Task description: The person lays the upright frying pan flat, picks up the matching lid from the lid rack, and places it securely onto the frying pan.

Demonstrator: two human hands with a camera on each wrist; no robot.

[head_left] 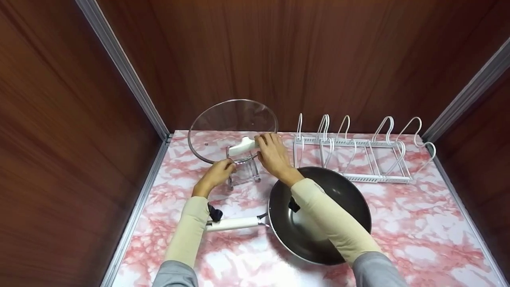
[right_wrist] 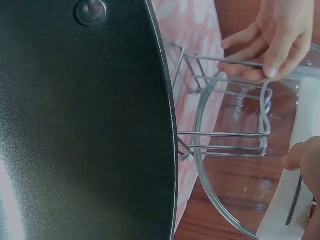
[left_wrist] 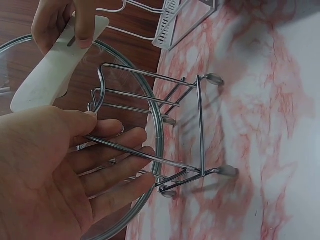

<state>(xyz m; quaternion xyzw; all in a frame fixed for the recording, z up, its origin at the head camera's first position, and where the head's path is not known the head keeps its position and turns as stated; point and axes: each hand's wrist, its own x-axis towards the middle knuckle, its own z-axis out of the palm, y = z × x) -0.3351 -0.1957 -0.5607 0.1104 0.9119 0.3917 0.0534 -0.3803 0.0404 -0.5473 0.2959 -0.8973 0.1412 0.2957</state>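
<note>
A clear glass lid (head_left: pixel 217 125) with a metal rim and a white handle (head_left: pixel 241 147) leans upright in a small chrome wire rack (left_wrist: pixel 201 125). My right hand (head_left: pixel 274 154) grips the handle's right end, thumb on its near face. With thumb and index finger, my left hand (head_left: pixel 215 175) pinches the upper corner of the rack's wire frame; its other fingers extend loosely beside the bars. Below my right forearm lies a dark frying pan (head_left: pixel 346 199), its cream handle (head_left: pixel 235 223) pointing left and partly hidden by my left forearm.
An expandable white rack (head_left: pixel 358 177) with several tall loops stands at the back right. Brown wood-look panels (head_left: pixel 239 52) enclose the back and sides. Red-and-white marbled tabletop (head_left: pixel 430 239) extends around the pan.
</note>
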